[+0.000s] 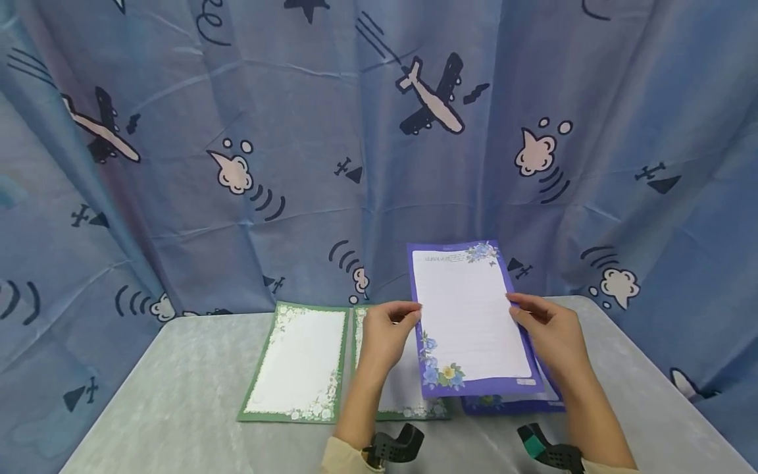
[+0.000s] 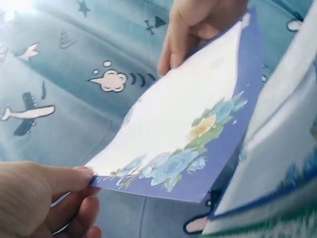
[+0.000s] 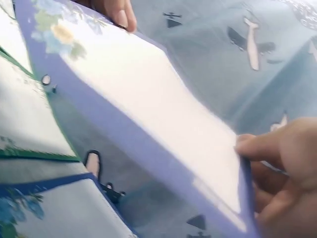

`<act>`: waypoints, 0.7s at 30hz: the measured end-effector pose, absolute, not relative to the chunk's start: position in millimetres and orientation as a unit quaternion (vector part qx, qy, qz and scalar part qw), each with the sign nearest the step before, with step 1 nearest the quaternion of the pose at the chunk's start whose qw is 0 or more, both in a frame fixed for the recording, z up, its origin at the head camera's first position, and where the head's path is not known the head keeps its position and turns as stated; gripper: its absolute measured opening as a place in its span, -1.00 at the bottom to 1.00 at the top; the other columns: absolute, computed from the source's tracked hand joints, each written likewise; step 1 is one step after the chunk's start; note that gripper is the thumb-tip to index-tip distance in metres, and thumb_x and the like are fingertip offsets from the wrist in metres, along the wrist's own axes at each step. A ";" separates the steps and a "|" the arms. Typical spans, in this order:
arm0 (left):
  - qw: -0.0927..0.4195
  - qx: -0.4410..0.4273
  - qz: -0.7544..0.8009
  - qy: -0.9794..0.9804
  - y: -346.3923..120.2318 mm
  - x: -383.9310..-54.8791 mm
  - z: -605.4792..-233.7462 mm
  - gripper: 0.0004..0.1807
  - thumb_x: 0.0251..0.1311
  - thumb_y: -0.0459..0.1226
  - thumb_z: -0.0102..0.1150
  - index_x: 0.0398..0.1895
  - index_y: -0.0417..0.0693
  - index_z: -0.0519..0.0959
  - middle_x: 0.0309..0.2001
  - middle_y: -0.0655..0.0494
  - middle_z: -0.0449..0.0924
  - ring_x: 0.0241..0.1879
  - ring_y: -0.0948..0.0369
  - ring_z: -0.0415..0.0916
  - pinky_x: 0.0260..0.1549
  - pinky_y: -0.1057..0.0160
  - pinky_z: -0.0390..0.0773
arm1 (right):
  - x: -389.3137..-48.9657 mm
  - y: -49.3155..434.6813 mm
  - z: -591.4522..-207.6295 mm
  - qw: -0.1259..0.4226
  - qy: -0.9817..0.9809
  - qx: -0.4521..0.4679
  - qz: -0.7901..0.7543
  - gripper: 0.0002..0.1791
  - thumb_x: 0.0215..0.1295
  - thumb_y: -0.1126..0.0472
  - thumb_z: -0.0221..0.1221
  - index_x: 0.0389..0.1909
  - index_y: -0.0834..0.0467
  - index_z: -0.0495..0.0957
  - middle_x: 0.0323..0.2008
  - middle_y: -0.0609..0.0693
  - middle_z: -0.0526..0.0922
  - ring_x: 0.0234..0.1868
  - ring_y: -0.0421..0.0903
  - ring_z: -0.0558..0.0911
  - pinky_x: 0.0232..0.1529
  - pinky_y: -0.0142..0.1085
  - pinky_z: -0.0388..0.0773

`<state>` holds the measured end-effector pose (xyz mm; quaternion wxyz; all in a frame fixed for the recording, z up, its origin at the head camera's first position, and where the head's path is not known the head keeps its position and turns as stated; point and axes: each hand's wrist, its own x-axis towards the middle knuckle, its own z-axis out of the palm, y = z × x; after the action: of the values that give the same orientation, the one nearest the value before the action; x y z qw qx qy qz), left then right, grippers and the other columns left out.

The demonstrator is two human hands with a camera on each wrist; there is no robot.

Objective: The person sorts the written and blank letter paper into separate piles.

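Observation:
A sheet of letter paper [image 1: 470, 316] with a purple border, blue flowers and faint ruled lines is raised above the table, tilted up. My left hand [image 1: 381, 336] pinches its left edge between thumb and fingers. On the opposite edge my right hand [image 1: 556, 336] pinches it the same way, thumb on the printed face in the right wrist view. Beneath it lies more purple-bordered paper [image 1: 515, 403], largely covered. To the left, a green-bordered sheet [image 1: 296, 362] lies flat, and a second green-bordered sheet [image 1: 403, 392] beside it is partly hidden by my left hand and the raised sheet.
The table [image 1: 183, 388] has a pale grey cover. Behind its far edge hangs a blue curtain [image 1: 308, 112] printed with planes and clouds. Both wrists wear black straps, one of them the left wrist strap [image 1: 393, 446].

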<state>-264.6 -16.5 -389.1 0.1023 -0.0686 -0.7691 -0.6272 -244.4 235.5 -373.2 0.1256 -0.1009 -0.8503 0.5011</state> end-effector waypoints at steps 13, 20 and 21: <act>0.073 -0.076 -0.645 -0.757 10.4 -264.9 -412.9 -0.88 0.27 -0.30 0.30 -0.20 -0.07 0.79 -0.19 0.06 0.79 -0.32 0.39 0.57 -0.30 0.41 0.58 | -241.3 262.2 -379.5 0.108 -0.890 -0.094 0.433 -0.58 0.55 0.19 0.03 0.32 0.20 0.51 0.32 0.32 0.50 0.26 0.24 0.50 -0.05 -0.54 0.59; 0.055 -0.076 -0.626 -0.774 23.9 -265.6 -430.1 -0.88 0.28 -0.30 0.30 -0.20 -0.04 0.79 -0.20 0.11 0.78 -0.33 0.42 0.52 -0.32 0.43 0.55 | -246.9 269.0 -390.4 0.084 -0.905 -0.115 0.401 -0.59 0.52 0.27 0.00 0.31 0.28 0.50 0.30 0.41 0.48 0.23 0.33 0.48 0.23 0.18 0.50; 0.056 -0.078 -0.618 -0.780 26.4 -265.6 -432.8 -0.88 0.28 -0.30 0.31 -0.20 -0.04 0.79 -0.22 0.12 0.78 -0.35 0.42 0.50 -0.35 0.43 0.54 | -247.6 270.6 -392.7 0.087 -0.909 -0.113 0.391 -0.59 0.51 0.28 0.02 0.29 0.29 0.51 0.26 0.41 0.51 0.19 0.33 0.50 0.18 0.18 0.52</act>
<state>-265.6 26.4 -432.8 0.0561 -0.0779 -0.7800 -0.6184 -247.6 270.6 -392.7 0.0868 -0.1127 -0.9094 0.3908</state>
